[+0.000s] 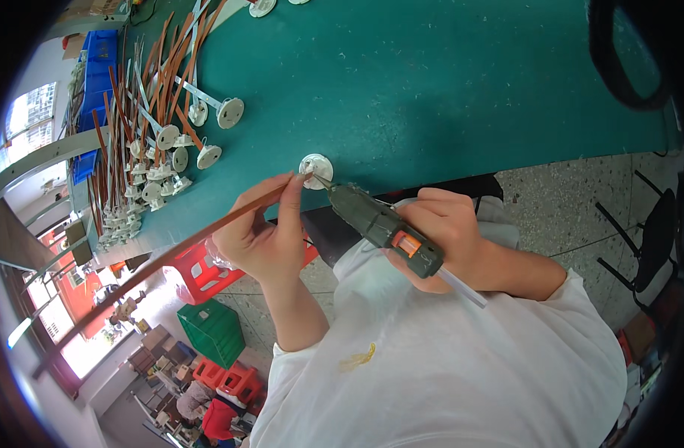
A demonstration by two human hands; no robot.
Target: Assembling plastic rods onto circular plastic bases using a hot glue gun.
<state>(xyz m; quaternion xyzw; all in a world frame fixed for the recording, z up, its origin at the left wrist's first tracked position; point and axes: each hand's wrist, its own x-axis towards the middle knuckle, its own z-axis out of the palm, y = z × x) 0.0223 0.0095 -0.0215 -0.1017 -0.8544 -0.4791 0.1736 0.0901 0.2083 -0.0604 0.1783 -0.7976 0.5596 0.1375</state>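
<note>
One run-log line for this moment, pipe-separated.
left hand: holding brown strip | right hand: gripping glue gun | nozzle: at white disc | green table, left: more discs with strips

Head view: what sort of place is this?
Probably an assembly workshop: a glue gun in the right hand, a green worktable, and many strips with white round bases.

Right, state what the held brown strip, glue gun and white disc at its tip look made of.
Brown strip: wood or plastic, I can't tell; evenly coloured, matte. Glue gun: likely hard plastic, dull dark green, moulded-looking shell. White disc: probably moulded plastic, cleanly round; finish hard to judge.
</note>
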